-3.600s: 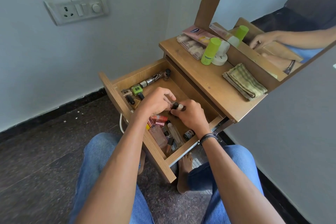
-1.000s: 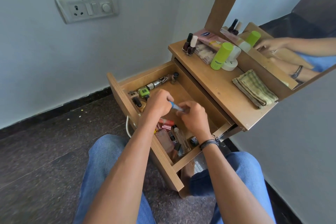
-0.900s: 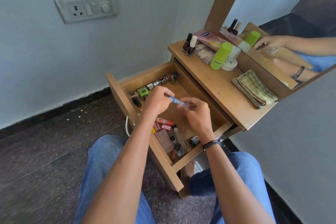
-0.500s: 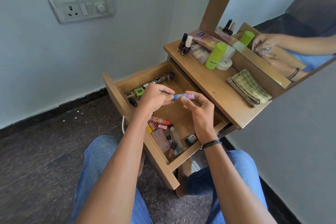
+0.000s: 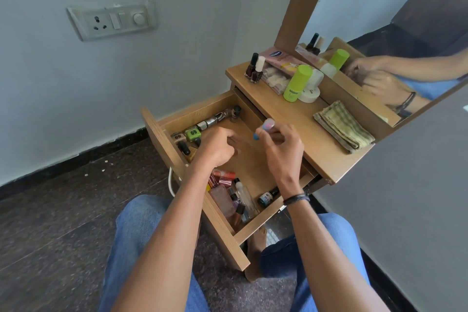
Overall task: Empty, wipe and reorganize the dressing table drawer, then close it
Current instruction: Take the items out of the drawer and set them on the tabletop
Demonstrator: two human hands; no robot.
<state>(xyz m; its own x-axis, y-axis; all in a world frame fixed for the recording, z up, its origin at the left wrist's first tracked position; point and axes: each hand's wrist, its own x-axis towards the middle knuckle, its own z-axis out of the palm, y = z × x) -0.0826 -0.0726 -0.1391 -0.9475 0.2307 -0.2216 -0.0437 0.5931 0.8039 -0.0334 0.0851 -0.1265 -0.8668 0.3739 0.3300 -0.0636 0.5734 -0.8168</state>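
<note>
The wooden drawer (image 5: 162, 139) stands pulled out, with small cosmetics at its far and near ends. My right hand (image 5: 281, 149) holds a small blue-and-pink tube (image 5: 263, 128) upright above the drawer's middle, close to the tabletop edge. My left hand (image 5: 217, 149) hovers over the drawer beside it, fingers loosely curled, with nothing visible in it. A folded checked cloth (image 5: 342, 126) lies on the dressing table top (image 5: 278, 119).
On the top stand two nail polish bottles (image 5: 254, 68), a pink box (image 5: 281, 58), a green bottle (image 5: 296, 83) and a white jar (image 5: 311, 88) before the mirror (image 5: 379, 33). A wall socket (image 5: 111, 21) is on the left. My knees are under the drawer.
Both hands lifted the tube out of the drawer. My left hand has let go of it, and my right hand now carries it alone, turned upright toward the tabletop.
</note>
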